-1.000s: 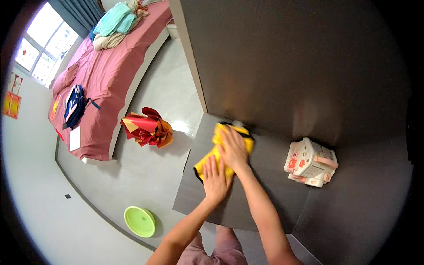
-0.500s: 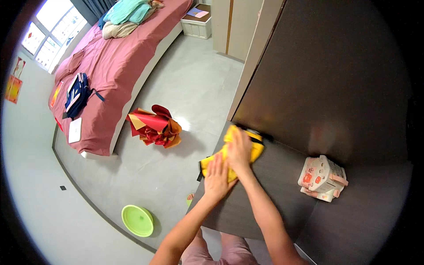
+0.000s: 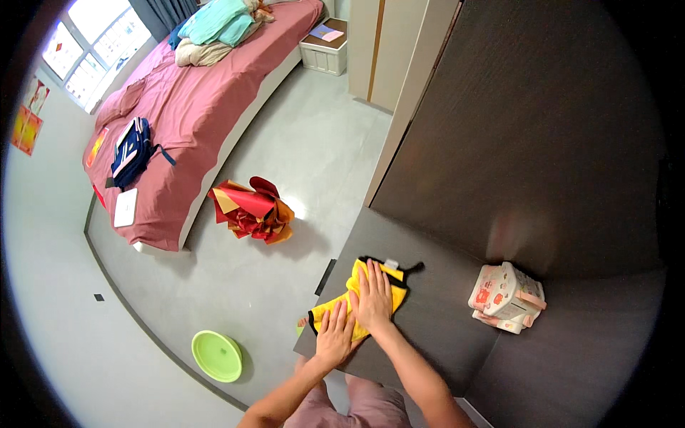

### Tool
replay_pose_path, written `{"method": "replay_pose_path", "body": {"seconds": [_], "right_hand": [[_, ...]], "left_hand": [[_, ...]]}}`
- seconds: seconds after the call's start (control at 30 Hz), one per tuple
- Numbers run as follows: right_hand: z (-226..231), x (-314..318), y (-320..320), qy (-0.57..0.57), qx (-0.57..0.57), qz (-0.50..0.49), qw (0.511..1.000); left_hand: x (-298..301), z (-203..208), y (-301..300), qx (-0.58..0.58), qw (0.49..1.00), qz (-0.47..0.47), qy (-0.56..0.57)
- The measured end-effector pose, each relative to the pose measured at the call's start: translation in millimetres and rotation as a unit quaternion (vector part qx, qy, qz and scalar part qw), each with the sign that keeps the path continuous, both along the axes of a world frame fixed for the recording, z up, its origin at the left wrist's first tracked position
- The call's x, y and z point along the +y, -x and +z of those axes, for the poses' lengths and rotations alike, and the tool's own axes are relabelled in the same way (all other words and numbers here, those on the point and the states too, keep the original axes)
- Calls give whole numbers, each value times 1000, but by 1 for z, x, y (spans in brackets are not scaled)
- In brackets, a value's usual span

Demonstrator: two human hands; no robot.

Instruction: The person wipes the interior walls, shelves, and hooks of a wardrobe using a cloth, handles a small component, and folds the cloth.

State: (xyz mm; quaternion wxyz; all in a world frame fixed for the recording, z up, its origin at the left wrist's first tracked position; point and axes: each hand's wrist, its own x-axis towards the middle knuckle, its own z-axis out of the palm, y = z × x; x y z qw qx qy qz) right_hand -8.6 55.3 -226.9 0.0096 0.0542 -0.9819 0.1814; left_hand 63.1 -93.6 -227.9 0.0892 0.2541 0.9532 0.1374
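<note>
A yellow cloth with black edging (image 3: 397, 294) lies spread on a dark wood-grain surface (image 3: 446, 314), near its left edge. My left hand (image 3: 334, 339) rests flat on the cloth's nearer left part. Farther in and to the right, my right hand (image 3: 374, 299) presses on the same cloth, palm down. The fingers of both hands are stretched out. A black loop or cord (image 3: 414, 268) sticks out at the cloth's far right corner. To the right of my hands stands a white box-shaped item with pink and red pictures (image 3: 503, 296) and a pink handle.
A tall dark panel (image 3: 535, 128) rises beyond the surface. On the floor at left are a red-and-gold paper-wrapped bundle (image 3: 253, 210) and a light-green basin (image 3: 217, 357). A pink-covered bed (image 3: 193, 135) bears a navy backpack (image 3: 132, 153).
Both hands and the cloth have come nearer to me along the surface, away from the tall panel's base. The view has also shifted slightly.
</note>
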Motion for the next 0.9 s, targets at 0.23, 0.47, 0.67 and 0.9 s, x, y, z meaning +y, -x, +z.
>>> {"method": "replay_pose_path", "body": {"seconds": [0.23, 0.47, 0.67, 0.9], "right_hand": [[-1, 31, 129, 0, 47, 33, 998], [-20, 10, 18, 22, -16, 62, 998], [-1, 19, 5, 2, -15, 129, 992], [-6, 47, 135, 51, 86, 85, 991]], "left_hand": [[39, 2, 123, 75, 996, 28, -26], [7, -6, 14, 48, 999, 9, 3], [14, -1, -4, 34, 999, 6, 20], [45, 0, 134, 87, 996, 8, -27]]}}
